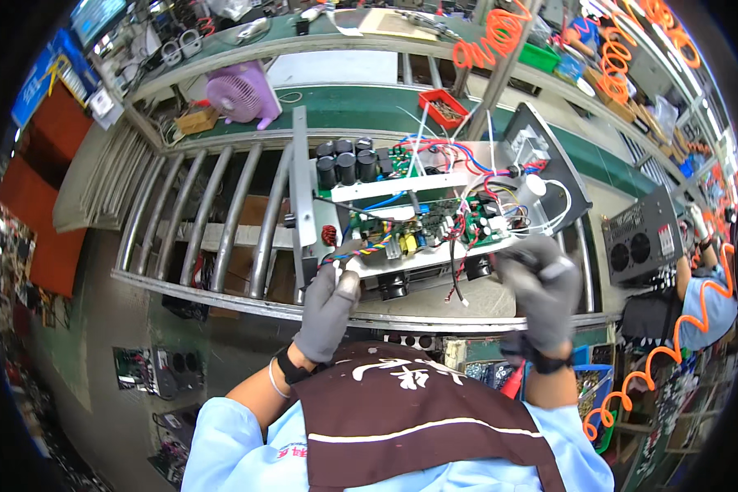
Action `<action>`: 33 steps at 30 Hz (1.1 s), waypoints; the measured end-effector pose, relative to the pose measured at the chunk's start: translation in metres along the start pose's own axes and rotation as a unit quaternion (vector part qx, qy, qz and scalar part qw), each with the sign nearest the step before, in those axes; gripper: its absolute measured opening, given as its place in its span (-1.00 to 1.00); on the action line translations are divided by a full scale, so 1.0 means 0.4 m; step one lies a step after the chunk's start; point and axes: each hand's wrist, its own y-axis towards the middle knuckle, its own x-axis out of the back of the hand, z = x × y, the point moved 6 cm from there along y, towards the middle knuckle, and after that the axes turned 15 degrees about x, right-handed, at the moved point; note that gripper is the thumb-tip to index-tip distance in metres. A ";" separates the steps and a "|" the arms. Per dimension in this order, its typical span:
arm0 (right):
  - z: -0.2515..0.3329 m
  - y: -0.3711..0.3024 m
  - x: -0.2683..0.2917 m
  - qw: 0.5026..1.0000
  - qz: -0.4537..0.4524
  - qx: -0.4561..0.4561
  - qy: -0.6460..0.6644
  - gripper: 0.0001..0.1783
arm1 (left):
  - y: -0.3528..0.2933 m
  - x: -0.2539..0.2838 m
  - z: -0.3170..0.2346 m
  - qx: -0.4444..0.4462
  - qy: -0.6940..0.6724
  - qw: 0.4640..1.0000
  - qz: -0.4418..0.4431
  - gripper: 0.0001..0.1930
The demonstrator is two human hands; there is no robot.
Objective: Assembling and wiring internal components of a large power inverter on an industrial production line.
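An opened metal chassis [402, 190] packed with electronics lies across the roller conveyor in front of me. Inside are black capacitors [346, 164], green circuit boards [494, 230] and many coloured wires. At its near left corner, my left hand [328, 316] in a grey glove has its fingers pinched together where a twisted multicoloured wire bundle [375, 246] reaches the fingertips. My right hand [541, 291], also gloved, is over the near right edge of the chassis; motion smears its fingers, and anything in them is hidden. Loose dark leads [454, 275] hang over the front edge between my hands.
Metal rollers [235, 215] extend to the left. Behind stand a purple fan [239, 94] and a red parts bin [444, 108]. An orange coiled hose [672, 353] hangs at right, near another black chassis [641, 238] and a co-worker's sleeve [708, 307]. A blue bin [594, 385] sits beside my right forearm.
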 end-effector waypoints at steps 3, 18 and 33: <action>0.037 0.092 -0.184 0.957 0.086 0.263 -0.087 -0.75 | 0.001 -0.027 0.007 0.055 -0.106 0.992 0.044 -0.43; -0.007 0.092 -0.335 0.870 0.423 0.245 -0.057 -0.70 | 0.019 0.011 -0.003 -0.101 0.020 0.994 -0.025 -0.67; -0.090 0.139 -0.352 0.875 0.479 -0.033 0.064 -0.72 | 0.051 0.007 -0.014 -0.137 -0.016 0.990 -0.036 -0.72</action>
